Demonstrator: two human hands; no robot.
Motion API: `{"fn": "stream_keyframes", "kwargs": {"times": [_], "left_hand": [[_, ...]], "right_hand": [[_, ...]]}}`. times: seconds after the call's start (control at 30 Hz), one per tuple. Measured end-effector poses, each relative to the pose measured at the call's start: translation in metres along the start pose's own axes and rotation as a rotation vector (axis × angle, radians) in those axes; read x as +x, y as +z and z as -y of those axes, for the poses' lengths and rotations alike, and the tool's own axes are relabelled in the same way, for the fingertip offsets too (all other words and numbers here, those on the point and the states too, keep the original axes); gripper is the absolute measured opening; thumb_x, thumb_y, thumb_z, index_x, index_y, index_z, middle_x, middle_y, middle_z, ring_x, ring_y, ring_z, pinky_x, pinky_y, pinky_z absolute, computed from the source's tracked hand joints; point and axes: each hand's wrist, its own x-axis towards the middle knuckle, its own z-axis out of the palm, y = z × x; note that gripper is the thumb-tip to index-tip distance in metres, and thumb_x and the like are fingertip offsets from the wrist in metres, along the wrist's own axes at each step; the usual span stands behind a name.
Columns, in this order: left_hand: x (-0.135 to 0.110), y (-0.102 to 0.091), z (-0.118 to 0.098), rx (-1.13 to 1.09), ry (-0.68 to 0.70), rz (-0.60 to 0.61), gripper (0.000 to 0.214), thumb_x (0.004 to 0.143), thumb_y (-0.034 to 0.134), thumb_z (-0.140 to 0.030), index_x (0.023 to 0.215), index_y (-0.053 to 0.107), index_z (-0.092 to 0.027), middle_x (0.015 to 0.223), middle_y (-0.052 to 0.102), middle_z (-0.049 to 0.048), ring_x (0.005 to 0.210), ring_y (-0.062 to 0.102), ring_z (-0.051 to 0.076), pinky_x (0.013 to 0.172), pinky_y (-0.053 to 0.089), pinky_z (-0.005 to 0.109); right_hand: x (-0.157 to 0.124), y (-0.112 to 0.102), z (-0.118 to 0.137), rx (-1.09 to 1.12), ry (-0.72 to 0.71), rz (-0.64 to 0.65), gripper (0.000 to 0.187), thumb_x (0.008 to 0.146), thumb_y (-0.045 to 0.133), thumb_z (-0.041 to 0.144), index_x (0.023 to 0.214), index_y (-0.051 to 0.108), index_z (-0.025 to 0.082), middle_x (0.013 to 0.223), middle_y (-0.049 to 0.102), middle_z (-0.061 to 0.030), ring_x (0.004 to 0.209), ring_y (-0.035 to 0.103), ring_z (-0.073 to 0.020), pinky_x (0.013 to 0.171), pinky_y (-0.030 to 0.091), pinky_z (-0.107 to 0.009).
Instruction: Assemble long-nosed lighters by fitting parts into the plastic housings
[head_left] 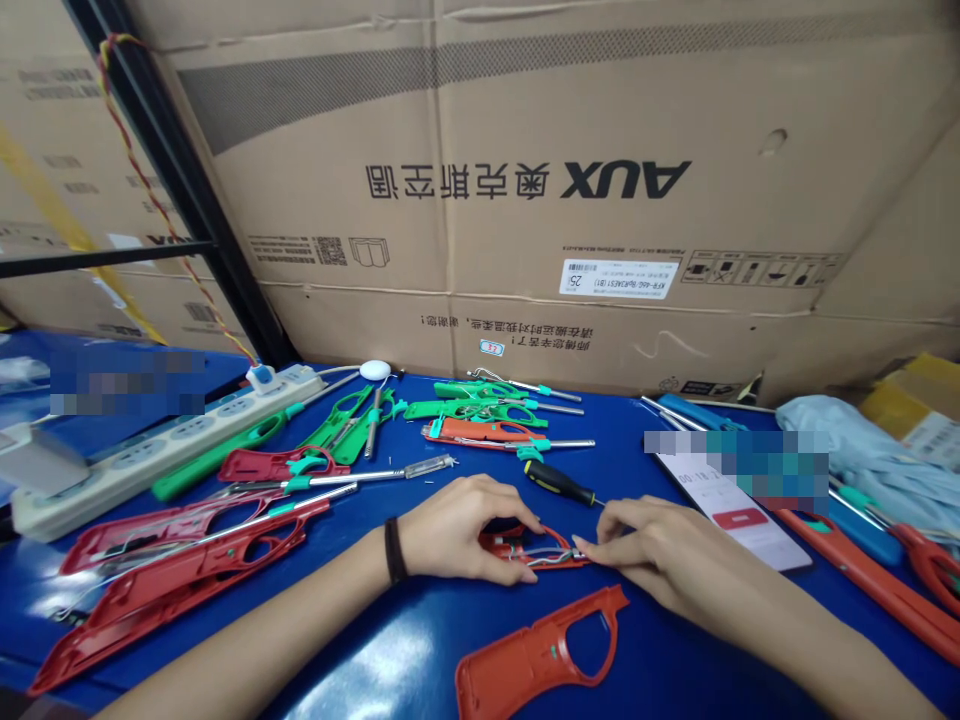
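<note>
My left hand [469,530], a dark band at its wrist, grips an opened red long-necked lighter [536,552] between thumb and fingers. White wires and a clear tube lie inside its handle shell. At the shell's right end, my right hand [645,540] pinches a small part with thumb and forefinger; the fingertips partly hide it. Nearer to me lies a loose red shell half [536,655] with a finger loop. A black-and-yellow screwdriver [559,482] rests just beyond my hands, its shaft pointing toward the right one.
Red lighter shells [180,570] lie at left, green lighters [487,400] and an orange lighter [484,432] at the back. A white power strip [172,430] runs along the left. On the right are a phone [739,510] and blue cloth [847,440]. A large carton [525,100] stands behind.
</note>
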Motion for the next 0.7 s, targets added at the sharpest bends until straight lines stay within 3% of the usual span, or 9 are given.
{"fn": "stream_keyframes", "kwargs": {"times": [0.27, 0.43, 0.7], "left_hand": [[0.0, 0.0, 0.001, -0.002, -0.006, -0.018, 0.041, 0.074, 0.071, -0.045, 0.107, 0.065, -0.02, 0.093, 0.069, 0.0035, 0.08, 0.064, 0.016, 0.079, 0.044, 0.029], [0.0, -0.002, 0.003, -0.015, -0.019, -0.027, 0.041, 0.074, 0.071, -0.046, 0.107, 0.066, -0.023, 0.094, 0.07, 0.0026, 0.08, 0.064, 0.016, 0.079, 0.043, 0.028], [-0.002, -0.005, 0.003, -0.018, -0.02, -0.019, 0.042, 0.073, 0.072, -0.046, 0.108, 0.066, -0.024, 0.096, 0.071, 0.002, 0.079, 0.063, 0.016, 0.077, 0.042, 0.027]], "right_hand": [[-0.003, 0.006, -0.01, 0.184, 0.018, -0.019, 0.03, 0.09, 0.049, 0.018, 0.105, 0.07, 0.034, 0.093, 0.065, -0.0016, 0.081, 0.062, -0.0165, 0.069, 0.044, -0.025], [-0.006, 0.014, -0.014, 0.342, 0.07, -0.034, 0.029, 0.094, 0.045, 0.03, 0.117, 0.063, 0.035, 0.102, 0.063, -0.0024, 0.093, 0.06, -0.0171, 0.083, 0.044, -0.027], [-0.011, 0.016, -0.015, 0.437, 0.092, -0.076, 0.028, 0.096, 0.041, 0.038, 0.115, 0.061, 0.035, 0.113, 0.058, -0.0018, 0.109, 0.052, -0.0182, 0.096, 0.04, -0.032]]}}
